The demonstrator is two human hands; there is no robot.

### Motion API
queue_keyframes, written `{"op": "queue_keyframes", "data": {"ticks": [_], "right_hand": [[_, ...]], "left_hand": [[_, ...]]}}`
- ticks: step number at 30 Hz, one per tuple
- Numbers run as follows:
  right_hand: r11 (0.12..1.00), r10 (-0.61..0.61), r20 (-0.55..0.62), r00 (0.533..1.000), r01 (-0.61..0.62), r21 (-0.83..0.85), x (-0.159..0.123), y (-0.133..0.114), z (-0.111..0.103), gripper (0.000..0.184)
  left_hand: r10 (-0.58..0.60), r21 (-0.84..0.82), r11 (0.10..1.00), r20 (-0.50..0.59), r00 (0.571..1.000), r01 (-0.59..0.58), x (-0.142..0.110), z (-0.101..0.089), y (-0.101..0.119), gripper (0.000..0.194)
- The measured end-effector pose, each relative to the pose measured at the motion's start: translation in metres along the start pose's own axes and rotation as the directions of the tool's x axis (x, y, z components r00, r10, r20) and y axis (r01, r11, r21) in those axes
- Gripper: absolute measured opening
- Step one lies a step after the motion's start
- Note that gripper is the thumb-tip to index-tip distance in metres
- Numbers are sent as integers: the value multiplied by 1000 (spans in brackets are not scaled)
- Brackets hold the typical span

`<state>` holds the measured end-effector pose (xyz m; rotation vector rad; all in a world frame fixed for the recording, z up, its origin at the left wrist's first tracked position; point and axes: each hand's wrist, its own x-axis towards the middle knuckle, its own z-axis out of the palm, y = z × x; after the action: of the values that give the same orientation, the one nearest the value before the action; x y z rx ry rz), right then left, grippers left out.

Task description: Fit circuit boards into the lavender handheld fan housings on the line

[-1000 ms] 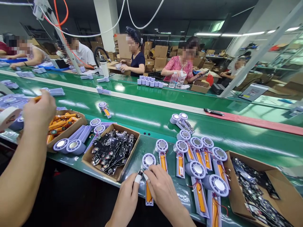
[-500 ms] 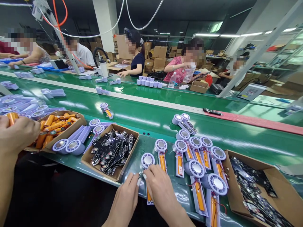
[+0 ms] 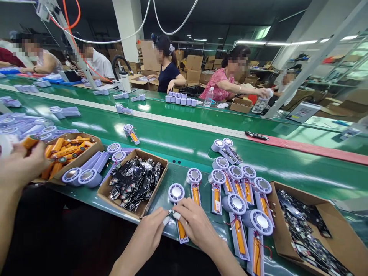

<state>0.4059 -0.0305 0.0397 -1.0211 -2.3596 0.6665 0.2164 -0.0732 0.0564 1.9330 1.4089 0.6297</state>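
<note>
Shifted rightward since the earlier frame, a clear plastic container [image 3: 260, 104] is raised in a co-worker's hand [image 3: 266, 93] across the line. On the green conveyor table [image 3: 287, 161], the person's left hand [image 3: 145, 234] and right hand [image 3: 195, 224] bring their grip together on a small black connector [image 3: 171, 211], just above a lilac fan unit [image 3: 181, 229] with an orange cell. A brown cardboard tray of black circuit boards [image 3: 135, 184] lies beside it; stacked brown cartons [image 3: 195, 63] fill the room behind.
</note>
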Motion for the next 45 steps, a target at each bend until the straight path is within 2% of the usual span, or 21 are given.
{"op": "queue_keyframes", "data": {"ticks": [8,12,17,24,28,29,32,34,37,41,45], "right_hand": [[999,12,-28,1000,-11,42,-4,1,9,27],[997,6,27,1000,-8,83,-3,0,3,24],[987,-5,89,996,-10,163,-1,1,-6,22],[979,7,23,1000,-12,204,1,3,1,19],[977,48,33,998,-53,208,-3,3,3,20],[973,68,56,996,-78,216,-6,4,1,25],[957,129,133,983,-158,241,-18,5,-12,60],[951,168,165,972,-203,232,-25,5,-24,71],[961,181,161,970,-209,179,-28,0,-35,64],[982,108,101,989,-122,146,-21,-8,-30,41],[941,127,-41,991,-107,321,-12,-10,-16,19]], "left_hand": [[4,-16,1000,-1,1000,-4,-4,4,-8,28],[-21,-67,998,-26,999,19,-2,1,-5,28],[-35,-118,992,9,999,35,-1,0,-3,30],[32,-70,997,-1,1000,-32,-1,-2,-2,30],[11,-21,1000,-5,1000,-11,-5,0,-6,31],[-2,-4,1000,-14,1000,2,-7,2,-8,32],[-66,42,997,-53,996,68,-15,9,-16,33],[-118,41,992,-57,991,121,-19,15,-18,33],[-170,7,985,-53,984,170,-21,20,-16,30],[-243,-76,968,-82,966,237,-21,23,-7,26],[-251,-123,964,-129,959,236,-21,23,-2,26]]}}
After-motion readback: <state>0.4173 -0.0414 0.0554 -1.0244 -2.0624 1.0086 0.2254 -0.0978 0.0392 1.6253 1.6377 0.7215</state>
